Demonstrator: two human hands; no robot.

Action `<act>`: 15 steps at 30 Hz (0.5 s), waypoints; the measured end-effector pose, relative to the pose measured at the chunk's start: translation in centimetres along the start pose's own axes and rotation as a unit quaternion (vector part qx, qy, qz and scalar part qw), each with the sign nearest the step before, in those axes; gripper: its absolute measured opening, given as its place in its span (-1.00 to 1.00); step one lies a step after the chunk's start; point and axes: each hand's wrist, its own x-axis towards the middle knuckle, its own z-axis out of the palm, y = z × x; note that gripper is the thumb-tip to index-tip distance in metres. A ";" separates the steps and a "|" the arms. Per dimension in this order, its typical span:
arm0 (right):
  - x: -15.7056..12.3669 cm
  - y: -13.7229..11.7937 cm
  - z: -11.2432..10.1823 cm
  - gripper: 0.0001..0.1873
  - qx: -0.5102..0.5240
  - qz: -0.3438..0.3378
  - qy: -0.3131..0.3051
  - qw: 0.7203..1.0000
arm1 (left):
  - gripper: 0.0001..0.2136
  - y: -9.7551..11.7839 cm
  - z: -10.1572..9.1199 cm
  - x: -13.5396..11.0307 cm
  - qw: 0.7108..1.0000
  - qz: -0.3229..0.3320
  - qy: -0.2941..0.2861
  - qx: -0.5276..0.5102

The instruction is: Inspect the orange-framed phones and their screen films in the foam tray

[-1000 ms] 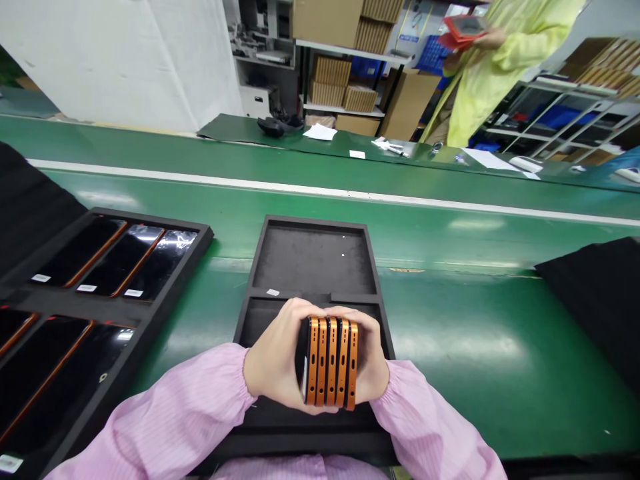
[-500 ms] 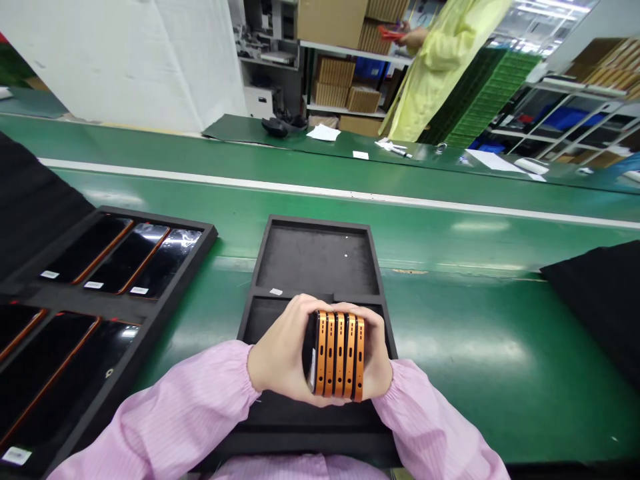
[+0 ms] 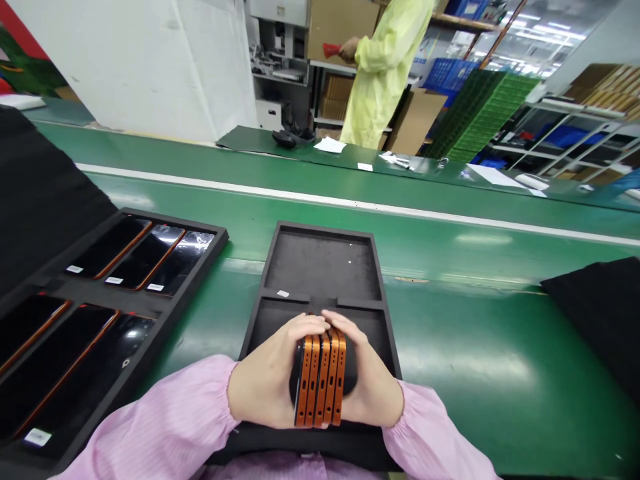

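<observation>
Several smartphones (image 3: 321, 381) with orange frames stand on edge side by side as one stack, their port ends facing me. My left hand (image 3: 270, 373) is closed round the stack's left side. On the right side my right hand (image 3: 367, 377) grips the same stack, its fingertips meeting the left ones near the top. Underneath lies a black tray (image 3: 325, 260) with an upper and a lower compartment; my hands and the phones hide part of the lower one. A small white label (image 3: 283, 293) sits on the tray's divider.
On the left, another black tray (image 3: 200, 267) holds several phones screen up. Black sheets rise at far left (image 3: 45, 173) and right (image 3: 600, 313). Across the green work surface (image 3: 450, 260) are papers (image 3: 330, 145) and a scanner-like black device (image 3: 284, 138). A person in yellow (image 3: 380, 73) stands beyond.
My hands and the phone stack have moved slightly left and down, nearer to me. My right hand has opened a little from the stack's right face. The person in yellow has moved left.
</observation>
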 end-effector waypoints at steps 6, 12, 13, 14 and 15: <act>-1.4 -1.7 0.7 -0.07 -0.141 -0.054 -0.034 0.988 | -0.27 0.4 0.5 -2.3 0.998 0.058 -0.002 0.033; -5.9 -2.2 3.9 -0.62 -0.237 -0.130 -0.020 0.962 | -0.66 1.3 2.6 -7.2 0.972 0.119 -0.005 0.203; -6.5 -2.5 4.5 -0.62 -0.234 -0.106 -0.023 0.966 | -0.66 1.6 3.0 -7.9 0.970 0.094 0.011 0.226; -7.0 -2.8 4.9 -0.60 -0.227 -0.079 -0.024 0.970 | -0.65 2.0 3.5 -8.6 0.967 0.066 0.026 0.245; -7.5 -3.1 5.3 -0.55 -0.220 -0.052 -0.025 0.974 | -0.62 2.3 3.9 -9.1 0.964 0.043 0.035 0.258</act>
